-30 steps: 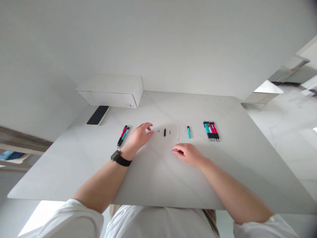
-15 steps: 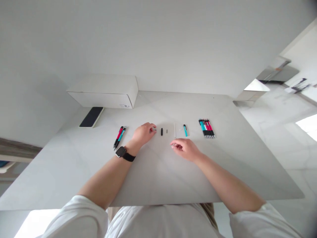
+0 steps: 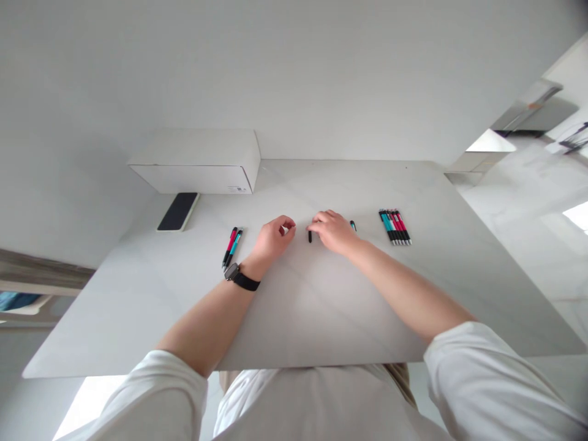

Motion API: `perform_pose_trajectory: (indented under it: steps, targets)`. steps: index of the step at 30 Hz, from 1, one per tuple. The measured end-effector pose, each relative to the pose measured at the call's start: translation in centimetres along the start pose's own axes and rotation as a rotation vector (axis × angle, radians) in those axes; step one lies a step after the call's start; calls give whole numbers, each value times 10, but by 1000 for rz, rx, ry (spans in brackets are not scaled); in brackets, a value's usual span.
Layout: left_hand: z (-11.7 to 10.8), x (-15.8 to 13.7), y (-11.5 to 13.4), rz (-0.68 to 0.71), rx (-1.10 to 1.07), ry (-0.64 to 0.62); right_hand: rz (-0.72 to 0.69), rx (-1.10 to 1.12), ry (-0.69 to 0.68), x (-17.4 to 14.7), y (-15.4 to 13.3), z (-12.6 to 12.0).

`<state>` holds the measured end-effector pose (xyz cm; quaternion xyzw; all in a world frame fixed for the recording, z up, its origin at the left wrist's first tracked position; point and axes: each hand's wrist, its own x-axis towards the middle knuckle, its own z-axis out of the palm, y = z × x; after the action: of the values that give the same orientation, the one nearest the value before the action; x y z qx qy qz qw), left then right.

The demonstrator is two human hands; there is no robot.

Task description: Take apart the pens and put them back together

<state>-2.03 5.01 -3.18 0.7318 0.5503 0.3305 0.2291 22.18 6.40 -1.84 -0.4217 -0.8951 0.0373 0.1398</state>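
Observation:
My left hand [image 3: 277, 237], with a black-banded watch [image 3: 233, 272] at the wrist, hovers low over the table. Its thumb and fingertips are pinched together; a tiny pale spot shows there, too small to name. Just to the right, my right hand [image 3: 334, 231] closes its thumb and index finger at the upper end of a black pen grip [image 3: 310, 236]. The grip's lower part shows below the fingertips. Beyond the right hand, the end of a teal pen barrel [image 3: 353, 225] peeks out. The thin white refill and the small metal piece are mostly or wholly covered by this hand.
Two pens [image 3: 232, 247], red and teal, lie left of my left hand. A row of several teal and red pens [image 3: 395, 227] lies at the right. A phone [image 3: 178, 212] rests before a white box [image 3: 197, 177] at the back left. The pale table [image 3: 321, 318] meets a wall behind.
My right hand has moved up and left, from below the white refill to the black grip, covering the small parts. My left hand stays nearby, fingertips closer together. The view has shifted slightly.

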Motion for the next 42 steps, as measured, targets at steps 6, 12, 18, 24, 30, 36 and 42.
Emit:
perform_pose_trajectory:
  steps: [6, 12, 18, 24, 30, 36, 42]
  targets:
    - [-4, -5, 8, -33, -151, 60, -68, -26, -60, 23, -5, 8]
    - [-6, -10, 18, 18, -237, 107, 62, 196, 113, 0, -11, -8]
    - [5, -15, 28, 89, -307, 34, 179, 346, 215, -46, -13, -25]
    - [20, -25, 41, -10, -541, -58, 241, 422, 308, -72, -12, -11]
    - [19, -29, 44, -35, -496, -20, 209, 467, 358, -69, -16, -3]
    - [15, -29, 46, -37, -370, -11, 190, 496, 374, -69, -22, -4]
    - [16, -31, 50, -16, -299, -48, 180, 489, 402, -70, -23, -7]
